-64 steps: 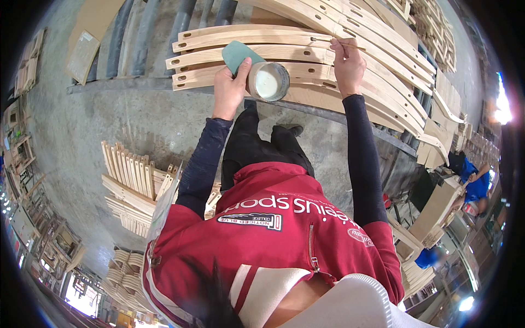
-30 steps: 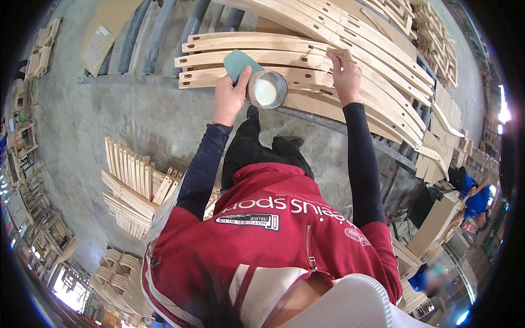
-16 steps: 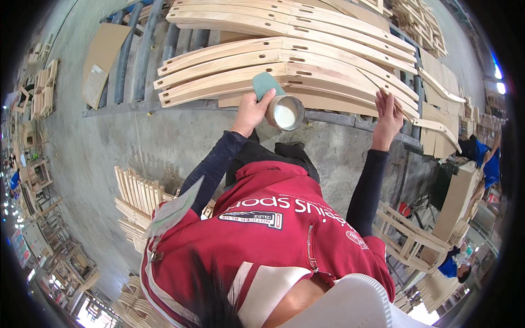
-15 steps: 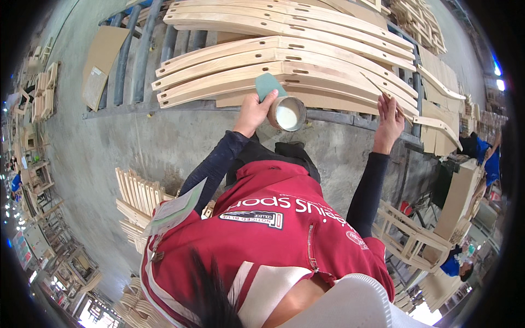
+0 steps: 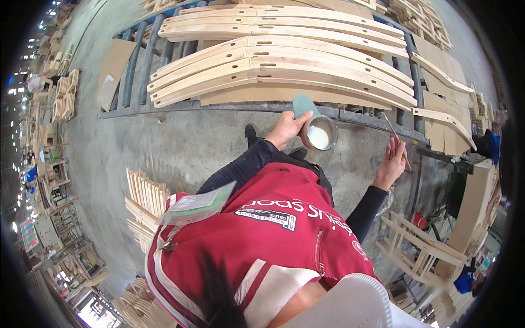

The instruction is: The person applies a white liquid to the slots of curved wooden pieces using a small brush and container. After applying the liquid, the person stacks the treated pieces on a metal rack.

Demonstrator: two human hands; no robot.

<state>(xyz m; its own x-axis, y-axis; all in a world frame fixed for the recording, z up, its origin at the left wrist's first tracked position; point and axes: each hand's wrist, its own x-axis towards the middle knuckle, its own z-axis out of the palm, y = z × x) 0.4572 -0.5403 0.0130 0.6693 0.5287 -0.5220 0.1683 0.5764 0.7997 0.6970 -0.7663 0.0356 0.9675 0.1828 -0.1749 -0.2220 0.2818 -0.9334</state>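
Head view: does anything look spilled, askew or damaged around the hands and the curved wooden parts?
Nothing stands out. The left hand holds a cup of white liquid level, with no drips visible. The right hand holds a thin stick. The curved wooden parts lie in neat rows on the blue rack.

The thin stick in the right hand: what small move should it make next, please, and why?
Probably dip the thin stick into the cup of white liquid. The right hand holds the stick away from the curved wooden slats, off to the right of the cup. The left hand holds the cup upright with a green pad. The liquid looks like glue, though I cannot be sure.
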